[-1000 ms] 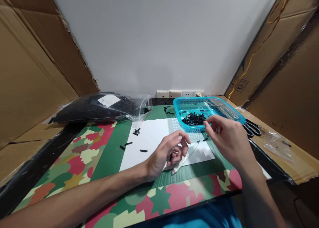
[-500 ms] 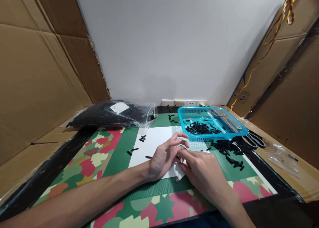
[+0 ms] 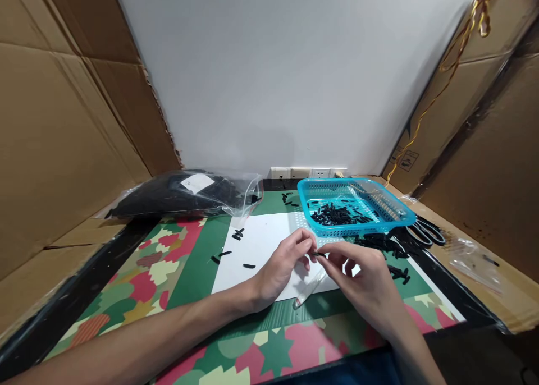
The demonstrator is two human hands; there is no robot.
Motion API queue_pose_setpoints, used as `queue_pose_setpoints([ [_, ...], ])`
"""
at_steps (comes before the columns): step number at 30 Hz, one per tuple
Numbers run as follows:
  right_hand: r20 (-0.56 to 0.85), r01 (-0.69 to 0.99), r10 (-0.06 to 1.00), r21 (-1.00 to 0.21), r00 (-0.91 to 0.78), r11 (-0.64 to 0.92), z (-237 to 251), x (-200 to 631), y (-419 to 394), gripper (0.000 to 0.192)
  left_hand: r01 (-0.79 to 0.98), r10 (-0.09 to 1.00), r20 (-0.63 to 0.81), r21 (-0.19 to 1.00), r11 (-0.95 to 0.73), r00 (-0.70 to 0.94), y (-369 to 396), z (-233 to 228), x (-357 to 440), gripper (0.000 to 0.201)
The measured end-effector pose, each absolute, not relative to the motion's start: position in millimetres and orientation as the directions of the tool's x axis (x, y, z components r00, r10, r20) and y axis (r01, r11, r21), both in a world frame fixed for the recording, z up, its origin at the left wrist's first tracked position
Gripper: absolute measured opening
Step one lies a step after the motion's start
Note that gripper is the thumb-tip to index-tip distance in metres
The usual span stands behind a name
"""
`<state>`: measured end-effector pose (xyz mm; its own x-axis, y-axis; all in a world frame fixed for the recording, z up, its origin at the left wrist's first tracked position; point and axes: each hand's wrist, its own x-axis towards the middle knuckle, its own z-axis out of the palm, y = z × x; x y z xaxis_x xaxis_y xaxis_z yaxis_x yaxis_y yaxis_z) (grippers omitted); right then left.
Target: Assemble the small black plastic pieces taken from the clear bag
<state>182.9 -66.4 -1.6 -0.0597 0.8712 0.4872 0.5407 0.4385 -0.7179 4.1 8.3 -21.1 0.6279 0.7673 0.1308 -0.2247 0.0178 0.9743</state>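
Note:
In the middle of the view, a small black strip (image 3: 319, 254) sits between my hands. The fingertips of my left hand (image 3: 280, 264) are closed at its left end. My right hand (image 3: 364, 278) pinches its other end between thumb and forefinger. Below the fingers lies a slim whitish tube-like piece (image 3: 309, 290), half on white paper (image 3: 263, 236). Left of my left hand, one loose black strip (image 3: 249, 266) rests on the paper, with several more farther left. A blue basket (image 3: 349, 230) beyond my right hand holds many similar black pieces.
A clear bag of black material (image 3: 185, 197) lies at the back left. Scissors (image 3: 425, 230) and a small plastic bag (image 3: 474, 267) are on the right, near a heap of black strips (image 3: 381, 243). Cardboard walls flank the table; a socket strip (image 3: 307, 173) runs behind.
My right hand has moved a little right and up, and the black strip now shows between the fingertips. My left fingers have curled in. More of the whitish piece is visible.

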Motion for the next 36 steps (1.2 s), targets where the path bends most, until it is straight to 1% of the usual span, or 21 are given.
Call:
queue_pose_setpoints([
  [4,0.459,0.500,0.886,-0.754,-0.062,0.426,3.4,192.4,-68.0,0.011,-0.106,0.728,0.114,0.993,-0.056,0.676,6.2,-17.0,2.4,0.038],
  [6,0.452,0.498,0.890,-0.760,-0.055,0.417,3.0,194.0,-67.7,0.010,-0.072,0.707,0.102,0.995,-0.073,0.700,3.6,-13.3,0.9,0.039],
  [9,0.458,0.496,0.888,-0.763,-0.038,0.415,1.3,194.6,-67.2,0.009,-0.074,0.691,0.119,0.993,-0.095,0.713,0.5,-9.3,-0.6,0.037],
  [14,0.470,0.495,0.883,-0.764,-0.013,0.414,-0.6,195.7,-67.1,0.012,-0.077,0.699,0.143,0.989,-0.125,0.701,0.1,-7.4,-0.1,0.036],
  [19,0.472,0.507,0.881,-0.754,-0.023,0.417,-0.7,196.0,-67.0,0.015,-0.073,0.703,0.138,0.990,-0.121,0.698,-0.2,-7.0,-0.3,0.037],
  [27,0.471,0.508,0.882,-0.757,-0.014,0.412,-2.1,197.1,-67.3,0.013,-0.068,0.710,0.133,0.990,-0.120,0.692,-0.7,-5.1,0.4,0.034],
  [36,0.505,0.511,0.863,-0.734,-0.028,0.446,-1.7,198.1,-67.6,0.013,-0.065,0.708,0.143,0.989,-0.136,0.692,-1.8,-5.7,-0.6,0.036],
])
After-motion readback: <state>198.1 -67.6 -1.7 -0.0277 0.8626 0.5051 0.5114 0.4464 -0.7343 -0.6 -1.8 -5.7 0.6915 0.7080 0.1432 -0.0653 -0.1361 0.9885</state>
